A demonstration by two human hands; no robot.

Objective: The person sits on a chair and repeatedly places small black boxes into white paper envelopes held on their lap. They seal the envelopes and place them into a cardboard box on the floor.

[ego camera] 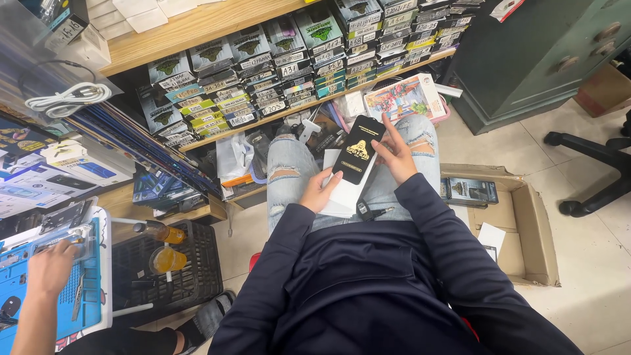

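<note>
Seated, head view looks down at the lap. Both hands on a slim black packet (358, 150) with a gold emblem, long and flat, held tilted over the knees.

Left hand (320, 190): under the packet's lower end, fingers curled up against a stack of white flat boxes (345, 190) that sits beneath the packet on the thighs. Thumb on top edge of the stack. Closed grip, holding both.

Right hand (393, 154): on the packet's right edge, index finger extended upward along the side, remaining fingers wrapped behind. Partly closed, pinching the packet's edge.

Packet location: above the lap, between the two hands, resting on the white boxes, in front of the lower shelf.

A small dark key fob (365, 210) lies on the lap just below the white boxes.

Surroundings:
- Wooden shelf (190, 29) ahead, with rows of stacked black and green packets (276, 72) beneath it, labelled ends facing out.
- Colourful printed box (404, 96) just beyond the right knee.
- Open cardboard box (526, 230) on the floor to the right, holding a dark packet (470, 190) and a white card (491, 238).
- Black crate (190, 269) to the left with two amber bottles (164, 246).
- Another person's hand (49, 266) at far left on a blue work mat (89, 296).
- Coiled white cable (66, 98) at upper left.
</note>
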